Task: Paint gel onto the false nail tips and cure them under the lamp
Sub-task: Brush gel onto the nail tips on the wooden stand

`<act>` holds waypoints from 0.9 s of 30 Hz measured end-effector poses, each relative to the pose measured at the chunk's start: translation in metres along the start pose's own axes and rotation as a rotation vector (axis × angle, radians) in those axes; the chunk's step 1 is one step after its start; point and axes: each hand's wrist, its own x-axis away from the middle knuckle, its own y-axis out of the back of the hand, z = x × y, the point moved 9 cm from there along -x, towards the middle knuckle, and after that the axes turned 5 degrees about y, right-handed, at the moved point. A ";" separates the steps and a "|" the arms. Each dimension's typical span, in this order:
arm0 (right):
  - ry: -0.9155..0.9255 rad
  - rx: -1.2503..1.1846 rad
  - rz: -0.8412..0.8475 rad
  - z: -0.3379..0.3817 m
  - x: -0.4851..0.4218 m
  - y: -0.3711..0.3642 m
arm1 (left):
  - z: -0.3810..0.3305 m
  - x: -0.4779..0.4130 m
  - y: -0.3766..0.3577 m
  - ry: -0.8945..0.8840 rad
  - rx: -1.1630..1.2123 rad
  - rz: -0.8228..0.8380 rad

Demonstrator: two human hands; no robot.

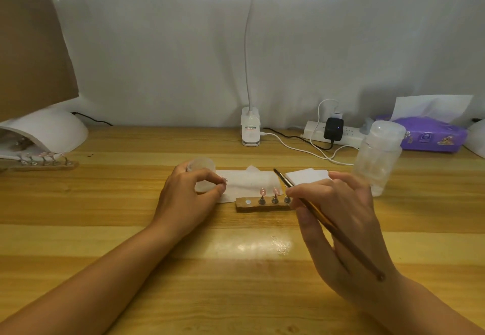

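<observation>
The left hand (189, 193) reaches in over the surface (118, 216), its grip pinching a small nail tip (224, 178) between thumb and forefinger. The right hand (338, 219) has its grip closed round a brush (315, 211), bristles angled up-left, just beside the wooden holder (262, 206) carrying two pink tips (262, 191).

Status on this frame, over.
Left hand pinches one nail tip. Right hand grips brush. Two tips standing on holder. Nothing in the way.

Readable text: none I can make out. Label on lamp base (250, 128) and tissue pack (430, 138) print: blurred.
</observation>
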 end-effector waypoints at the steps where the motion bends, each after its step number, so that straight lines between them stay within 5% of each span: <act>1: -0.008 0.004 0.010 -0.001 0.000 -0.001 | 0.000 0.000 0.001 0.003 0.009 -0.004; 12: -0.325 -0.215 0.064 -0.022 0.005 -0.012 | -0.008 0.004 0.009 -0.079 0.090 -0.105; 18: -0.647 -0.637 0.018 -0.038 0.015 -0.022 | -0.047 0.027 0.012 -0.480 -0.058 -0.268; 23: -1.096 -1.114 -0.157 -0.058 0.039 -0.040 | -0.065 0.043 -0.011 -0.680 -0.029 -0.130; 27: -1.205 -1.148 -0.141 -0.063 0.045 -0.048 | -0.057 0.036 -0.014 -0.599 0.057 -0.028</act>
